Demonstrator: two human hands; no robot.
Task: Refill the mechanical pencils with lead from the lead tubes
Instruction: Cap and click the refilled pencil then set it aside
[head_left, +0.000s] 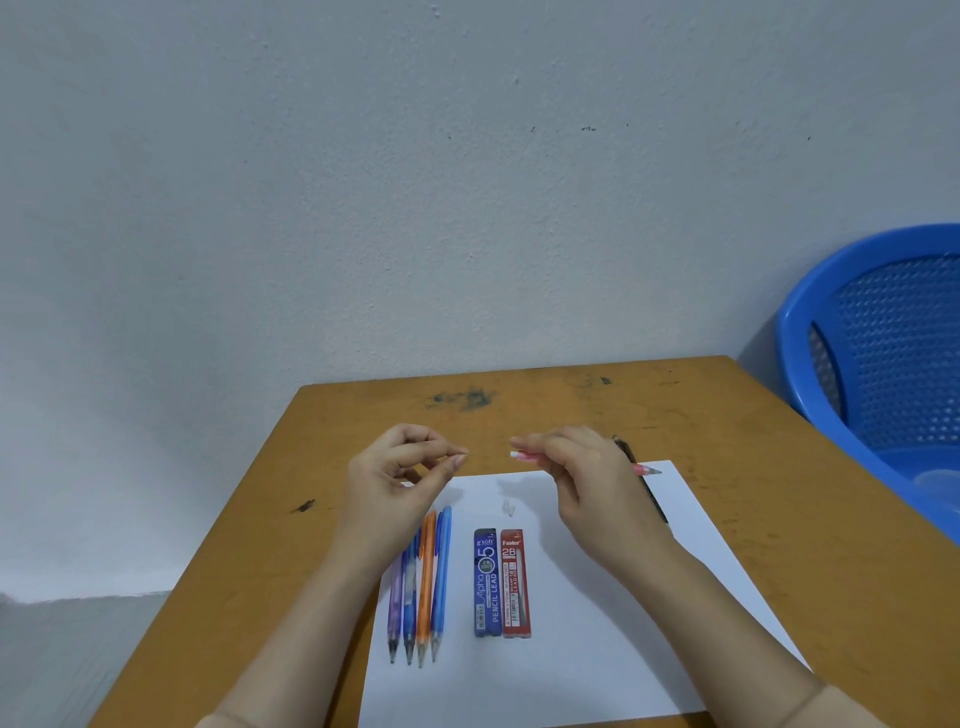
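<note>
My right hand (592, 478) grips a pink mechanical pencil (527, 457), held sideways with its open white end pointing left and its tip out to the right. My left hand (400, 473) pinches a thin lead (488, 454) whose other end meets the pencil's open end. On the white paper (597, 623) lie several mechanical pencils (421, 582), purple, blue and orange, side by side. Right of them lie a blue lead tube (487, 582) and a red lead tube (515, 582). A small clear cap (509, 507) rests above the tubes.
A worn wooden table (753, 431) stands against a grey wall. A blue plastic basket (883, 364) sits beyond the table's right edge. A dark pencil-like object (654, 501) lies partly hidden behind my right hand.
</note>
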